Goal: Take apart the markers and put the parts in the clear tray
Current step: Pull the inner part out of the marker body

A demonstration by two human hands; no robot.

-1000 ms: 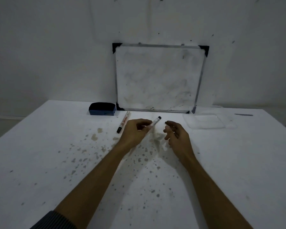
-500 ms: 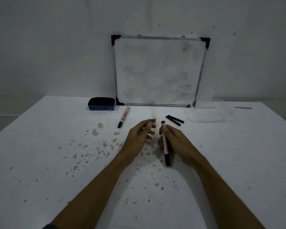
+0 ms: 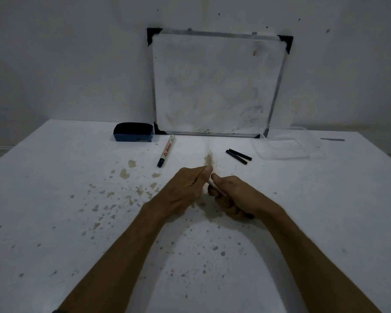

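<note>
My right hand [image 3: 236, 196] is wrapped around a white marker [image 3: 213, 184], of which only a short white stretch shows between my hands. My left hand [image 3: 186, 188] pinches the marker's upper end with thumb and fingers; that end is hidden. A second white marker [image 3: 166, 150] with a black cap lies flat further back on the left. Two thin black marker parts [image 3: 238, 155] lie side by side beyond my hands. The clear tray [image 3: 282, 148] stands at the back right with nothing visible in it.
A whiteboard [image 3: 217, 84] leans against the wall at the back. A blue eraser [image 3: 133, 132] sits to its left. The white table [image 3: 54, 199] is speckled with stains around my hands. A dark mark [image 3: 332, 139] lies at the far right.
The marker passed from my left hand to my right. My left hand has closed in and now pinches the marker's upper end. Both hands sit tight together.
</note>
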